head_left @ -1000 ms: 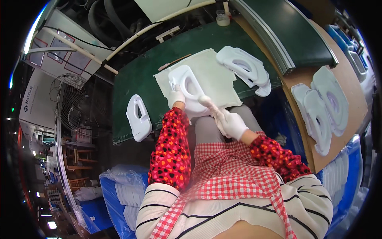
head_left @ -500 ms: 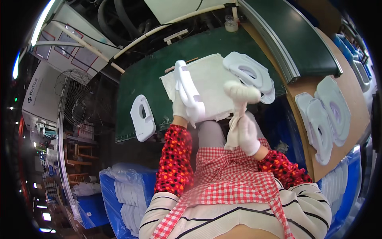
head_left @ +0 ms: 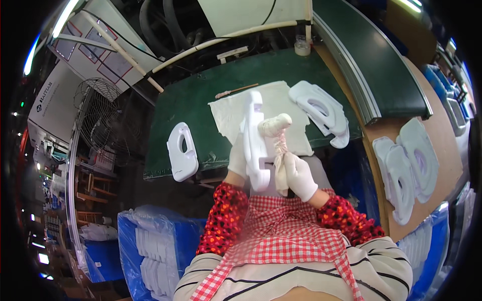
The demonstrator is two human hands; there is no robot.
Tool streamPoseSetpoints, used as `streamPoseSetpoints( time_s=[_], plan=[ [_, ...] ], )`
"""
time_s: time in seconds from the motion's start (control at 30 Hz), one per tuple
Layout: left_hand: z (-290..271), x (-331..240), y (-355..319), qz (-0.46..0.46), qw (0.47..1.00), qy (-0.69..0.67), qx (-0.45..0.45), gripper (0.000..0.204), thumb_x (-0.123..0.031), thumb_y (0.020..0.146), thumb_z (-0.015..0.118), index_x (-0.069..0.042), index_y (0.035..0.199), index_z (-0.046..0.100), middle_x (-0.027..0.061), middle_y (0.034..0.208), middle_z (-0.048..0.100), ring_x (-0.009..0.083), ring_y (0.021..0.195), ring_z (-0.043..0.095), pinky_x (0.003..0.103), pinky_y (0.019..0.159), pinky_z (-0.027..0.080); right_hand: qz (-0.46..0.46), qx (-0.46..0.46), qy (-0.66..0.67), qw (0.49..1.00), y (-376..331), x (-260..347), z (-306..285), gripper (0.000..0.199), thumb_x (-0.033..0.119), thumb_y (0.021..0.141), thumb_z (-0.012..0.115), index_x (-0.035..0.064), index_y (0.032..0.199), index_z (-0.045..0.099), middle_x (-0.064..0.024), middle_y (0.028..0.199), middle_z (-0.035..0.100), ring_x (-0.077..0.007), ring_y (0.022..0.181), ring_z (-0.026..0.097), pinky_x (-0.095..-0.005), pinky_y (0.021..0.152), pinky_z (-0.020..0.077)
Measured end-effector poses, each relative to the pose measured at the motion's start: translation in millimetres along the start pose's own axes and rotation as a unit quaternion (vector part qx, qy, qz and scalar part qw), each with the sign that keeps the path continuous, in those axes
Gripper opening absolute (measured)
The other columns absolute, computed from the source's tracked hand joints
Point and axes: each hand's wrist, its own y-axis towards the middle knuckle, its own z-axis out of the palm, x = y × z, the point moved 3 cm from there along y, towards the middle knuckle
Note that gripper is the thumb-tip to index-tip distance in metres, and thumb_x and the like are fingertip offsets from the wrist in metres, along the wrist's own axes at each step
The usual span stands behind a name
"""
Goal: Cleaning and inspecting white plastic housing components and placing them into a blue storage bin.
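Got my left hand fingers clamped on the white plastic part, held on edge, w/ right hand fingers gripping a twisted rag against it, above the green bench.

Factory workstation; green workbench, moulded white parts, industrial fan

Green work table at centre; grey conveyor belt running off toward 1 o'clock; brown board at 3 o'clock; wire-caged fan at 9 o'clock; blue crates at 7 o'clock; strip light at 11 o'clock.
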Motion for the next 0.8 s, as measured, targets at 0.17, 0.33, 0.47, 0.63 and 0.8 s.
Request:
streamPoseSetpoints(
  time_s=[0.17,0.33,0.47,0.63,0.8],
  plan=[
    [-16,39,-5,-0.006,0.991,-0.133,-0.025,0.03,-0.023,0.08,0.061,-0.003,0.101,0.054,0.0155,0.087,0.06,0.0324,0.08,0.061,0.039,0.069,0.048,-0.05,0.017,0.173,0.983,0,15,-5,0.034,0.022,0.099,0.037,0.0012,0.079,0.055,-0.0063,0.07,0.059,-0.0108,0.064,0.056,-0.0254,0.063,0.0453],
    [-29,56,-16,-0.158,0.83,-0.531,0.067,0.022,-0.015,0.08,0.06,-0.003,0.098,0.055,0.0149,0.08,0.057,0.0347,0.074,0.057,0.04,0.066,0.047,-0.087,0.014,-0.133,0.987,23,-58,12,0.036,0.022,0.099,0.036,0.0004,0.076,0.055,-0.01,0.063,0.059,-0.0158,0.06,0.06,-0.0296,0.057,0.0462],
    [-45,-43,-31,0.232,0.952,0.199,-0.024,0.026,-0.03,0.096,0.046,-0.007,0.1,0.056,0.0083,0.086,0.061,0.0192,0.076,0.062,0.03,0.068,0.052,-0.008,-0.073,-0.125,0.989,52,-81,-6,0.029,0.025,0.095,0.042,0.0004,0.091,0.058,-0.0201,0.084,0.063,-0.032,0.078,0.064,-0.0385,0.066,0.0489],
    [-36,-3,-46,-0.165,0.889,-0.401,0.146,0.03,-0.018,0.098,0.042,0.001,0.118,0.052,0.0054,0.113,0.06,0.01,0.097,0.058,0.024,0.085,0.047,0.011,0.008,-0.408,0.913,90,-43,-13,0.038,0.022,0.082,0.059,0.0057,0.114,0.047,-0.0194,0.102,0.059,-0.0381,0.081,0.06,-0.0426,0.073,0.0496],
    [-31,-30,-69,-0.259,0.832,-0.408,0.272,0.04,-0.021,0.098,0.042,0.0,0.132,0.043,0.0047,0.106,0.064,0.0101,0.084,0.063,0.021,0.071,0.051,-0.364,0.036,-0.286,0.885,57,41,-22,0.045,0.017,0.069,0.074,0.005,0.107,0.053,-0.0163,0.093,0.061,-0.0351,0.082,0.06,-0.0369,0.074,0.0489]
  ],
)
